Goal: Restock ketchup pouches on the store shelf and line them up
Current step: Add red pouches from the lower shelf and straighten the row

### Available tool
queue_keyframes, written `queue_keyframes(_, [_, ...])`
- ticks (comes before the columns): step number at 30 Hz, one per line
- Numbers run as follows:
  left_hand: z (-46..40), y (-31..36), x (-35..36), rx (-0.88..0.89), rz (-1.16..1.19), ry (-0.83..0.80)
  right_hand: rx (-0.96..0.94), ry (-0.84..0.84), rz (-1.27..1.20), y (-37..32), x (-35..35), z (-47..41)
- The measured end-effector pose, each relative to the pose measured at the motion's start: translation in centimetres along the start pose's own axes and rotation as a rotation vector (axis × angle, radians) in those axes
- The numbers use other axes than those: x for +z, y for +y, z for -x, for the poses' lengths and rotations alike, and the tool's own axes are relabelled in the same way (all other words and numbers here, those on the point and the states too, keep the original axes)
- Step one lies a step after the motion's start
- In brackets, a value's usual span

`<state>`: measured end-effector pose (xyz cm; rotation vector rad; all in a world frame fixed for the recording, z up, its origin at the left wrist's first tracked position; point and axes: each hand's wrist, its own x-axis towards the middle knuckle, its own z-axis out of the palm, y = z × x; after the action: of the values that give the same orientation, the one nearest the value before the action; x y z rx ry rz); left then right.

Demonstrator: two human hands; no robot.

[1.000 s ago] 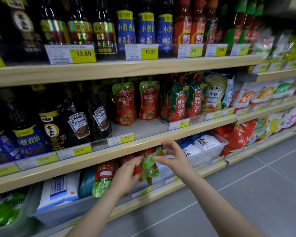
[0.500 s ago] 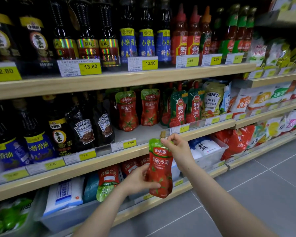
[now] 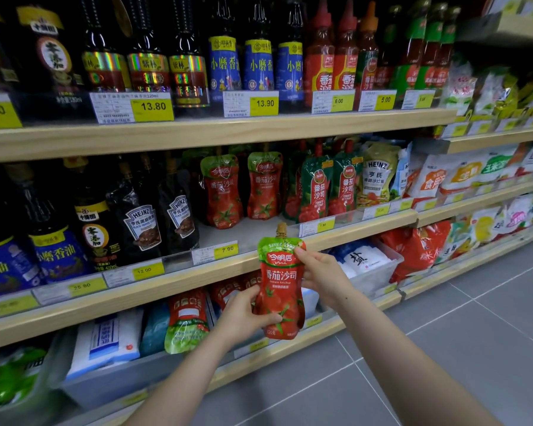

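Observation:
A red ketchup pouch [image 3: 279,282] with a green top and a brown cap stands upright in the air, in front of the middle shelf edge [image 3: 179,284]. My left hand [image 3: 243,316] grips its lower left side. My right hand [image 3: 325,276] holds its upper right edge. Two matching red pouches [image 3: 223,192] stand at the back of the middle shelf, with bare shelf floor in front of them. More of the same pouches [image 3: 186,318] lie in a bin on the bottom shelf below.
Dark sauce bottles [image 3: 142,216] stand left of the pouches. Green-and-red ketchup pouches [image 3: 317,189] and a Heinz pouch [image 3: 377,176] stand to the right. Bottles fill the top shelf [image 3: 228,130]. Salt bags [image 3: 362,259] sit in a clear bin. Grey tiled floor [image 3: 443,348] lies at the right.
The pouch came up from the bottom bin and turned upright, label toward me. Both hands have risen with it to the level of the middle shelf edge.

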<state>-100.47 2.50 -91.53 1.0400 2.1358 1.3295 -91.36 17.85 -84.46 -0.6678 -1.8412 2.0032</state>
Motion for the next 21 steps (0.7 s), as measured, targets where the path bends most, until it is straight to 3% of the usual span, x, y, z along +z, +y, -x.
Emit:
queue_keyframes(4, [0.0, 0.4, 0.4, 0.036, -0.098, 0.146, -0.02, -0.01, -0.085, 0.6, 0.0, 0.3])
queue_keyframes(7, [0.0, 1.3, 0.9, 0.074, -0.254, 0.326, -0.097, 0.003, 0.103, 2.6, 1.1, 1.1])
queue_keyframes(9, [-0.2, 2.1, 1.4, 0.115, -0.339, 0.39, -0.117, 0.096, 0.18, 3.8, 2.2, 1.2])
queue_keyframes(12, [-0.6, 3.0, 1.8, 0.164, -0.353, 0.346, -0.142, 0.277, 0.227, 3.6, 2.6, 0.9])
queue_keyframes(16, [-0.9, 3.4, -0.7, 0.242, -0.297, 0.298, -0.255, 0.269, 0.213, 2.5, 1.6, 0.2])
queue_keyframes(19, [-2.5, 2.6, -5.0, 0.455, -0.628, 0.511, -0.353, 0.257, 0.251, -0.2, 0.7, -0.9])
queue_keyframes(21, [-3.5, 2.1, -7.8, 0.516, -0.862, 0.567, -0.439, 0.235, 0.261, -2.6, 0.6, -2.1])
